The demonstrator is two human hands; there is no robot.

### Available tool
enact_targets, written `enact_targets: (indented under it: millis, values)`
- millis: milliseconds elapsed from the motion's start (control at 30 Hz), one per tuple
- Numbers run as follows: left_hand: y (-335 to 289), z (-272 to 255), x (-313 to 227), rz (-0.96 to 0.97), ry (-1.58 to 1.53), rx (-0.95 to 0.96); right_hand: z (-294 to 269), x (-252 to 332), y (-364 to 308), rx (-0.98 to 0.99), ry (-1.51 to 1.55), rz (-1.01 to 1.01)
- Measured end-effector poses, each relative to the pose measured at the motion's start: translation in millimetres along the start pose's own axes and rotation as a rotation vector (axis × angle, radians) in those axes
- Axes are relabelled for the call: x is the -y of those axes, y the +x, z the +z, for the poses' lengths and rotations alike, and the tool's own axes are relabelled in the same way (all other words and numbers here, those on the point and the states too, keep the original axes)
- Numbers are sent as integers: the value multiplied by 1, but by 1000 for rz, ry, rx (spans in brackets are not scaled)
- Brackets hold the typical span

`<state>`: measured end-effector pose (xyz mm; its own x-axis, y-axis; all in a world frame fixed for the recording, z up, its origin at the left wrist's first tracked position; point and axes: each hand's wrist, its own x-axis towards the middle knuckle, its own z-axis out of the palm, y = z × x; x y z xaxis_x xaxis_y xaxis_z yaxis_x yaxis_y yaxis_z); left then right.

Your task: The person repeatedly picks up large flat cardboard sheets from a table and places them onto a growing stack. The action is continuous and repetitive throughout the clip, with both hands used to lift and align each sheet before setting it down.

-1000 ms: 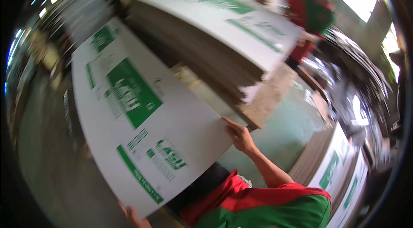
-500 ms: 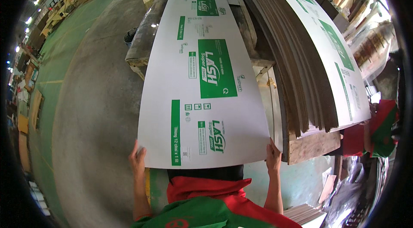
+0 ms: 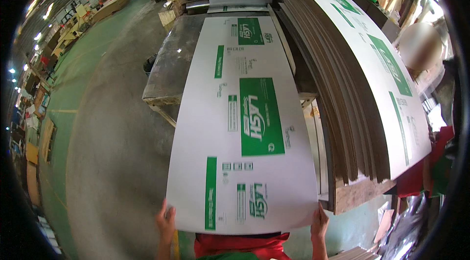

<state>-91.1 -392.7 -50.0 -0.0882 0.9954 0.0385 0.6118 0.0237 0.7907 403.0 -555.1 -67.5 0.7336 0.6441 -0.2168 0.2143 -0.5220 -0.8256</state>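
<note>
A long white cardboard sheet (image 3: 196, 127) with green printed panels stretches away from me over a metal table. My left hand (image 3: 166, 221) holds its near left corner, thumb on top and the fingers partly hidden. At the near right corner my right hand (image 3: 319, 223) is closed on the edge in the same way. The sheet's near end hangs past the table, just in front of my body. Its far end lies close to a roller machine (image 3: 196, 5), where the edge of another printed sheet shows.
To the right a tall stack of cardboard sheets (image 3: 406, 137) stands on a wooden base (image 3: 360, 196). A person in red and green (image 3: 438, 162) is beside it. The metal table (image 3: 171, 64) juts out left of my sheet. A concrete floor (image 3: 112, 127) lies further left.
My view has tilted up, so everything sits lower in the picture. Both hands and the sheet have come slightly nearer to me, away from the machine. The grip is unchanged.
</note>
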Motion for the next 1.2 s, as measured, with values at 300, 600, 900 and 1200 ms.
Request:
enact_targets:
  millis: [300,600,900,1200]
  values:
    - [192,132,20,7,-31,-44,83,29,217,-140,23,-311]
    - [301,192,35,15,362,175,105,113,258,12,-534,-72]
    - [96,214,-74,619,1,257,-134,135,55,-1028,-923,-639]
    - [25,177,-191,363,-486,632,-232,255,47,-527,-1299,-521]
